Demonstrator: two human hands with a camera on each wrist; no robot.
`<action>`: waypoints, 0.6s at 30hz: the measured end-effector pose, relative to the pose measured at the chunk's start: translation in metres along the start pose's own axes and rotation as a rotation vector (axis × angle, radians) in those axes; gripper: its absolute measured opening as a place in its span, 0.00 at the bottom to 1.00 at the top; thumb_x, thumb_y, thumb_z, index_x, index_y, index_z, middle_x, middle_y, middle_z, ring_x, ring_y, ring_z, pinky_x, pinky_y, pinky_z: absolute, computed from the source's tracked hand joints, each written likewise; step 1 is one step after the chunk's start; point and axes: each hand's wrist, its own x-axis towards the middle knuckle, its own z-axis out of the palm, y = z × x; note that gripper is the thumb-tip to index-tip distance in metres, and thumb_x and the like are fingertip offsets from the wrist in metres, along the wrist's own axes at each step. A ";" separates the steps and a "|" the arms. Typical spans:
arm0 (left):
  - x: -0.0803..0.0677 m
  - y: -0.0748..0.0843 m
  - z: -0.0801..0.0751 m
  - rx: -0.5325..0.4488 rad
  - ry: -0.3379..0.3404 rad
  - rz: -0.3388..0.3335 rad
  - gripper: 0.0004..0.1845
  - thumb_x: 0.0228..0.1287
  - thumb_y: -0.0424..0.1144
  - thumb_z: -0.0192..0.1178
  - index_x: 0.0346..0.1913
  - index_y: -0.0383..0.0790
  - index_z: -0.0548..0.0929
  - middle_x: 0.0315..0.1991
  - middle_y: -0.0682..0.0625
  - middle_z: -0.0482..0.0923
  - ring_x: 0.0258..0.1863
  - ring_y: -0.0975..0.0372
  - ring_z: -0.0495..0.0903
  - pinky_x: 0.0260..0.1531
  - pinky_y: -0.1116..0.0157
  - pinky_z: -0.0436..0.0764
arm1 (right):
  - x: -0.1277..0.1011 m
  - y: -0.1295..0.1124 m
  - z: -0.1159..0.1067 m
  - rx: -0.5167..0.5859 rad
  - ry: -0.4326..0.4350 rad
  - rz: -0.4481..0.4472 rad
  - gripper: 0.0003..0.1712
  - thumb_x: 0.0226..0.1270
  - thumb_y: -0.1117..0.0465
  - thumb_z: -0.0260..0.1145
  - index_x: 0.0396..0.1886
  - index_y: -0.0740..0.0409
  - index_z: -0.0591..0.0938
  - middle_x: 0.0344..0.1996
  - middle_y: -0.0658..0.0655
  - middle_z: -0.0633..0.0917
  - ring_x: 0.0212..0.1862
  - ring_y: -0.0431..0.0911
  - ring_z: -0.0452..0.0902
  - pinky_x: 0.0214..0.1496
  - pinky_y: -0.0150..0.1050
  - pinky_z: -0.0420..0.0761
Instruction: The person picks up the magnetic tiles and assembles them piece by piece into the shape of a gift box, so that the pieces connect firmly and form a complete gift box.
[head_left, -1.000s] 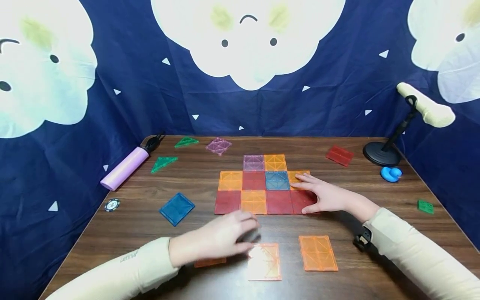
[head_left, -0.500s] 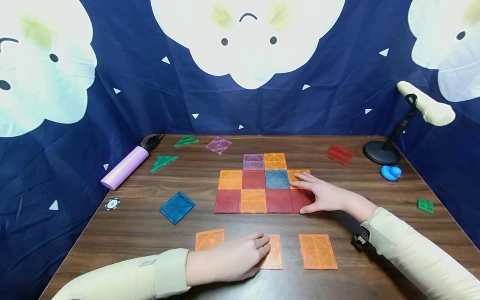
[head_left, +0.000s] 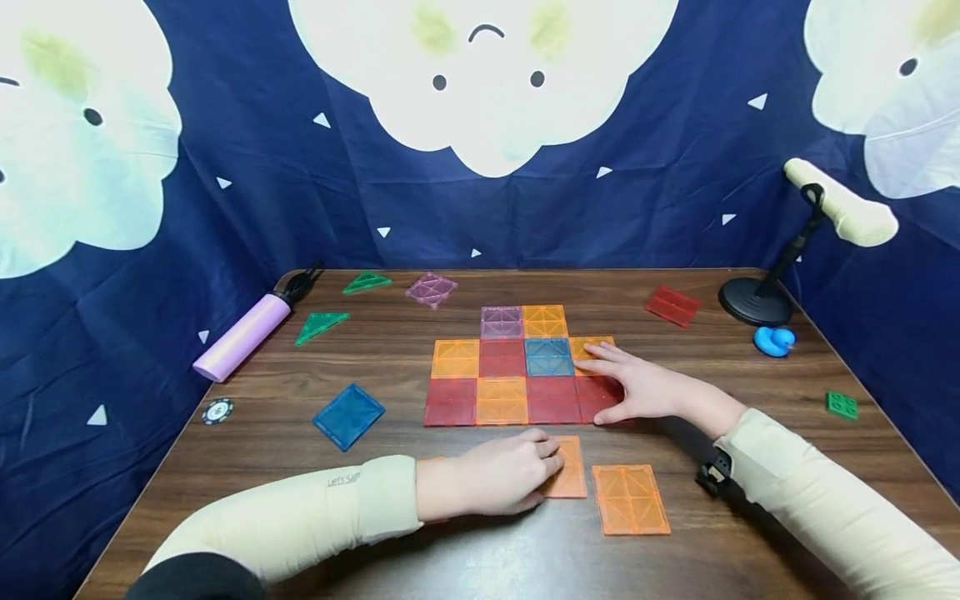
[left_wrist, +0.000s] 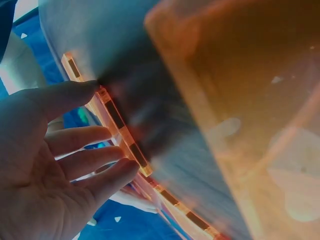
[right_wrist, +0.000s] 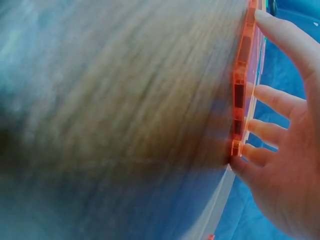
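Tile mat (head_left: 480, 402): flat patchwork of red, orange, blue and purple squares, mid-table; the landmark for all below.
Left hand (head_left: 501, 482): just in front of the mat, fingers straight and close together, pressing flat on an orange tile (head_left: 567, 477).
Orange tile, left wrist view (left_wrist: 120, 131): edge-on, fingertips (left_wrist: 95, 86) along its rim (head view hides this contact).
Right hand (head_left: 637, 387): on the mat's right end, fingers spread apart, flat on the tiles.
Mat edge, right wrist view (right_wrist: 241, 95): fingertips overlap it.
Second orange tile (head_left: 630, 498): front right of the mat, untouched.
Blue tile (head_left: 348, 415): left of the mat.
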 end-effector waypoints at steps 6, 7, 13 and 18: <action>0.013 -0.004 -0.001 0.023 -0.045 -0.030 0.23 0.67 0.50 0.67 0.59 0.41 0.83 0.53 0.51 0.82 0.55 0.60 0.76 0.60 0.68 0.72 | 0.000 0.001 0.001 -0.004 0.010 -0.016 0.50 0.59 0.42 0.77 0.75 0.61 0.70 0.76 0.73 0.59 0.76 0.73 0.47 0.70 0.70 0.58; 0.014 -0.005 0.000 0.025 -0.049 -0.040 0.23 0.67 0.50 0.67 0.59 0.41 0.83 0.54 0.51 0.82 0.55 0.60 0.76 0.60 0.68 0.72 | 0.000 0.001 0.001 -0.004 0.012 -0.020 0.50 0.59 0.42 0.77 0.75 0.62 0.70 0.76 0.73 0.59 0.76 0.73 0.47 0.69 0.70 0.58; 0.018 -0.011 0.000 -0.012 -0.064 -0.069 0.25 0.67 0.50 0.68 0.62 0.41 0.82 0.60 0.48 0.81 0.59 0.60 0.77 0.62 0.68 0.72 | 0.000 0.002 0.000 0.004 0.006 -0.008 0.51 0.58 0.42 0.77 0.75 0.62 0.70 0.76 0.73 0.59 0.76 0.72 0.47 0.70 0.70 0.58; 0.007 -0.018 -0.004 -0.184 -0.050 -0.066 0.24 0.67 0.47 0.69 0.62 0.41 0.81 0.57 0.50 0.81 0.55 0.63 0.78 0.59 0.70 0.73 | 0.000 0.003 0.000 0.006 -0.002 0.004 0.51 0.58 0.42 0.78 0.75 0.61 0.70 0.77 0.72 0.58 0.77 0.71 0.45 0.71 0.69 0.57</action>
